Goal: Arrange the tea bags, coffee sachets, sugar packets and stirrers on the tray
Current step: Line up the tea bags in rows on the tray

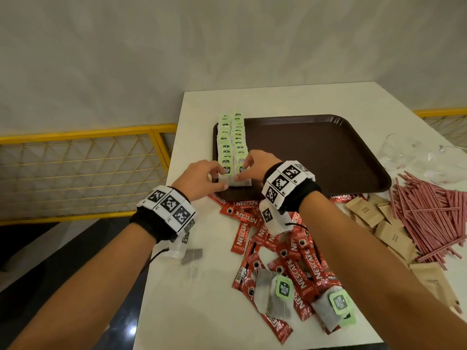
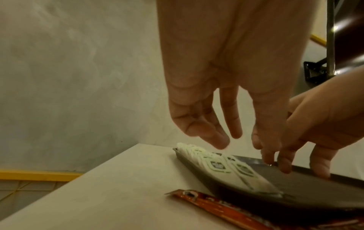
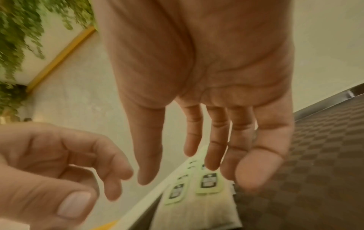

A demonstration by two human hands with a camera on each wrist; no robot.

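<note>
Two overlapping rows of green-tagged tea bags (image 1: 231,142) lie along the left side of the brown tray (image 1: 316,147). Both hands are at the near end of these rows. My left hand (image 1: 218,179) hovers with loosely spread fingers over the left row (image 2: 226,169), holding nothing. My right hand (image 1: 242,170) has its straight fingers just above the right row (image 3: 208,183), also holding nothing. Red coffee sachets (image 1: 298,263) lie heaped on the table in front of the tray, with two loose tea bags (image 1: 275,294) on them. Brown sugar packets (image 1: 374,215) and red stirrers (image 1: 429,213) lie to the right.
Clear glass cups (image 1: 404,152) stand right of the tray. One more tea bag (image 1: 192,256) lies under my left wrist near the table's left edge. A yellow railing (image 1: 88,173) runs beyond that edge. Most of the tray floor is bare.
</note>
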